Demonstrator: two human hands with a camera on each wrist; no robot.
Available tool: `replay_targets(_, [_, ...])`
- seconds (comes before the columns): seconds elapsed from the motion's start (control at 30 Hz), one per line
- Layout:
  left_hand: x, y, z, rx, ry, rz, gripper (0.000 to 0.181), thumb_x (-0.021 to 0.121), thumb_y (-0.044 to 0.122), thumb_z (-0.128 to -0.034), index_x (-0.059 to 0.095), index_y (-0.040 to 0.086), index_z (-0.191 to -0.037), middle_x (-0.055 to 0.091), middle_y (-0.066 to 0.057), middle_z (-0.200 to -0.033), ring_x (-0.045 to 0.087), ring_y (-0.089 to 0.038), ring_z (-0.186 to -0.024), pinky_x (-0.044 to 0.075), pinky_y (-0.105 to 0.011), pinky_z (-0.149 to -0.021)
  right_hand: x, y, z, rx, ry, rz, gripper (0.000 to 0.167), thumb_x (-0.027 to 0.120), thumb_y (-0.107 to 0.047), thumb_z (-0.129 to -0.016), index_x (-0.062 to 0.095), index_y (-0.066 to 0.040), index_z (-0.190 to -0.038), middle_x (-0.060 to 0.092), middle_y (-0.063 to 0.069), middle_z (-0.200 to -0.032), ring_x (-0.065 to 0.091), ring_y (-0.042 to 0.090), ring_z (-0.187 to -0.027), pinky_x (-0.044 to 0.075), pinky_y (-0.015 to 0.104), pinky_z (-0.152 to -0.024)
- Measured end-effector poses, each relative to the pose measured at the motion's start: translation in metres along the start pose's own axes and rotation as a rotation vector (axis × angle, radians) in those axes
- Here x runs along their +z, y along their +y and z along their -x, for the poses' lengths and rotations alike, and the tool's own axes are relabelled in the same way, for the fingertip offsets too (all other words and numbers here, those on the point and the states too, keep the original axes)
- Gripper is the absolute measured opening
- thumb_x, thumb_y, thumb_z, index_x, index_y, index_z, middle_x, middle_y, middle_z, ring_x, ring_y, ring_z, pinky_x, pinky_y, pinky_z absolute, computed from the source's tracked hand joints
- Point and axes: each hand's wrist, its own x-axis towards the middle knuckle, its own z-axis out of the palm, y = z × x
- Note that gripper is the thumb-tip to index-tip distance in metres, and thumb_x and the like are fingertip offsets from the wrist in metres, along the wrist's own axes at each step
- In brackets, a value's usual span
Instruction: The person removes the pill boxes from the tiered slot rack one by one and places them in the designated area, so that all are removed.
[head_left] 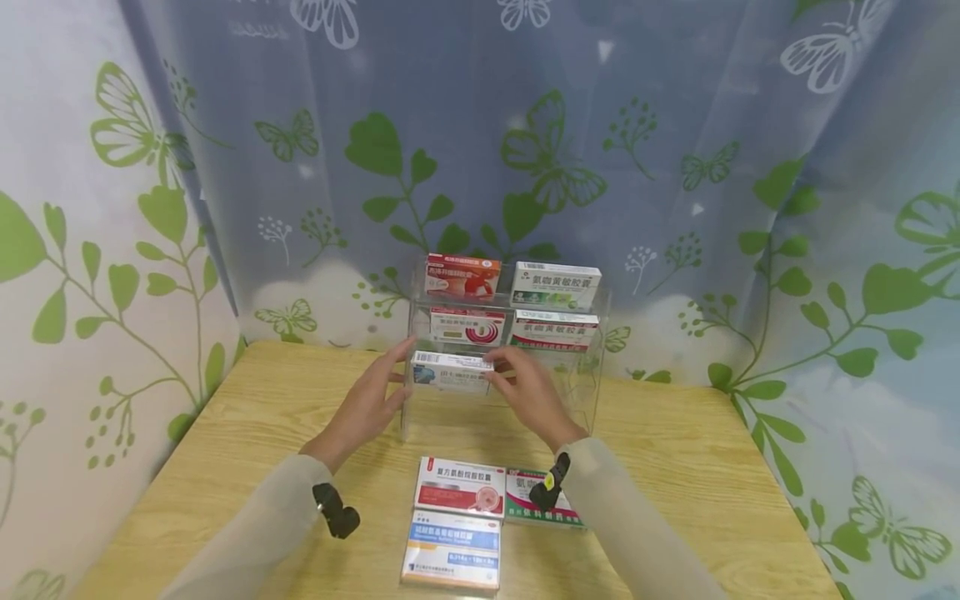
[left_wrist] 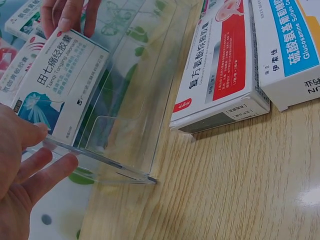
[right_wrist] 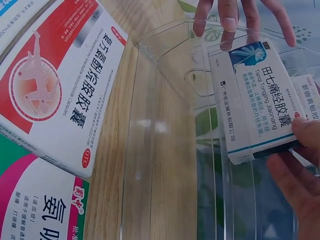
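A white medicine box with a blue-green picture (head_left: 450,375) stands at the left of the lowest front tier of a clear stepped display rack (right_wrist: 132,165). My right hand (head_left: 534,398) pinches the box's right end between thumb and fingers. At the opposite end, my left hand (head_left: 371,404) has its thumb against the box's edge; its other fingers reach loosely along the rack's side wall. In the left wrist view the box (left_wrist: 65,85) leans back, its printed front facing out.
Higher tiers hold a red box (head_left: 462,277), a white-green box (head_left: 555,286) and two white-red boxes (head_left: 467,327), (head_left: 553,332). On the wooden table before the rack lie a red-white box (head_left: 460,486), a blue-white box (head_left: 452,550) and a green-white box (head_left: 521,504). Patterned curtains (head_left: 465,167) hang behind.
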Motion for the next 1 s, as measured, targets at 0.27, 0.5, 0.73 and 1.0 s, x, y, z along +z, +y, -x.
replay_targets(0.27, [0.001, -0.001, 0.0, 0.001, 0.007, -0.004, 0.085, 0.066, -0.003, -0.1051, 0.025, 0.024, -0.175, 0.047, -0.024, -0.165, 0.069, -0.042, -0.127, 0.066, -0.053, -0.096, -0.024, -0.003, 0.009, -0.02, 0.043, -0.012, 0.027, 0.071, -0.019, -0.108, 0.069, -0.014, -0.134, 0.072, 0.006, -0.133, 0.072, 0.026, -0.12, 0.065, 0.046, -0.101])
replay_targets(0.5, [-0.001, 0.001, 0.001, 0.002, -0.001, -0.005, 0.085, 0.067, -0.002, -0.1055, 0.024, 0.024, -0.175, 0.047, -0.023, -0.165, 0.069, -0.042, -0.127, 0.067, -0.052, -0.094, -0.061, 0.004, 0.034, -0.034, 0.067, -0.017, 0.029, 0.072, -0.017, -0.107, 0.07, -0.013, -0.136, 0.072, 0.009, -0.135, 0.072, 0.029, -0.12, 0.066, 0.05, -0.098])
replay_targets(0.73, [-0.001, 0.002, 0.001, 0.002, -0.006, 0.007, 0.086, 0.067, -0.002, -0.1055, 0.024, 0.024, -0.175, 0.047, -0.023, -0.165, 0.068, -0.042, -0.128, 0.067, -0.05, -0.093, -0.095, 0.015, 0.072, 0.044, 0.015, -0.042, 0.029, 0.071, -0.022, -0.108, 0.071, -0.012, -0.135, 0.073, 0.009, -0.134, 0.072, 0.03, -0.121, 0.065, 0.056, -0.101])
replay_targets(1.0, [-0.001, 0.002, 0.001, -0.006, -0.014, 0.009, 0.085, 0.066, -0.002, -0.1058, 0.024, 0.025, -0.175, 0.046, -0.023, -0.165, 0.067, -0.043, -0.129, 0.068, -0.05, -0.092, -0.121, 0.036, 0.119, 0.145, -0.143, -0.139, 0.026, 0.07, -0.02, -0.108, 0.071, -0.006, -0.13, 0.074, 0.016, -0.126, 0.077, 0.018, -0.105, 0.069, 0.034, -0.087])
